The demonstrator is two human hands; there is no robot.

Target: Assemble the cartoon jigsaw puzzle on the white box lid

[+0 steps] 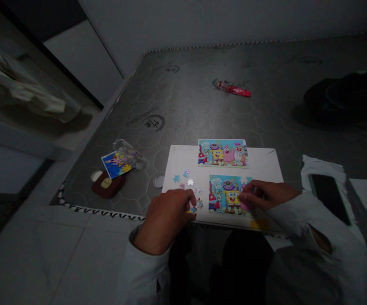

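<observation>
A white sheet (pixel 177 163) lies on the grey mat near its front edge. On it sits a finished cartoon reference picture (pixel 223 153) and, below that, a partly built jigsaw puzzle (pixel 226 195). Several loose puzzle pieces (pixel 186 180) are scattered left of the puzzle. My left hand (pixel 167 216) is curled, fingertips pinched on a small blue-and-yellow piece (pixel 193 209) at the sheet's front edge. My right hand (pixel 266 195) rests on the puzzle's right side, fingers bent and pressing the pink part; I cannot see anything gripped in it.
A clear plastic bag with a colourful card (pixel 121 161) and a dark red case (pixel 107 185) lie left on the mat. A red wrapper (pixel 232 88) lies farther back. A dark garment (pixel 345 99) sits at right, and a dark phone-like slab (pixel 329 197) on white paper.
</observation>
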